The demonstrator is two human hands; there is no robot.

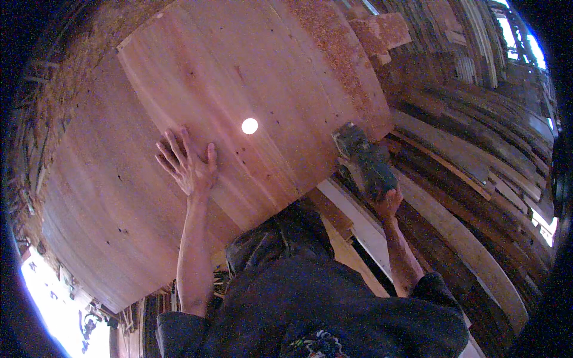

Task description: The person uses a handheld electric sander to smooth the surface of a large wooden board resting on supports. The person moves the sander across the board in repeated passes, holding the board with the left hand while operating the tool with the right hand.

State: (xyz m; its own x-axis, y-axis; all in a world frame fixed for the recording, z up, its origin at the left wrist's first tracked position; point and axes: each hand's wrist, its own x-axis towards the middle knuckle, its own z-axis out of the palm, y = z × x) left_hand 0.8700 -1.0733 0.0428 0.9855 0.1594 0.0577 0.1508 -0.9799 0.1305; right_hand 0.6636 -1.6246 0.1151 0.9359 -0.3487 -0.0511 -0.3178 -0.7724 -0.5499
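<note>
My left hand [190, 167] rests flat on a broad wooden panel [286, 107], its fingers spread and holding nothing. The reddish-brown panel lies over another wide sheet of wood [113, 197], which shows along its left side. In my right hand [389, 204] is a dark, boxy power tool that looks like an electric planer [367, 161]. Its front end touches or hangs just over the panel's near right edge; I cannot tell which. My fingers are closed round its rear, partly hidden by its body.
Wood shavings [340, 53] cover the panel's far right strip. A bright round spot [249, 126] shows on the panel. Long planks [459, 149] are stacked on the right, close to the tool. Wood blocks [382, 33] sit beyond the panel's far right edge.
</note>
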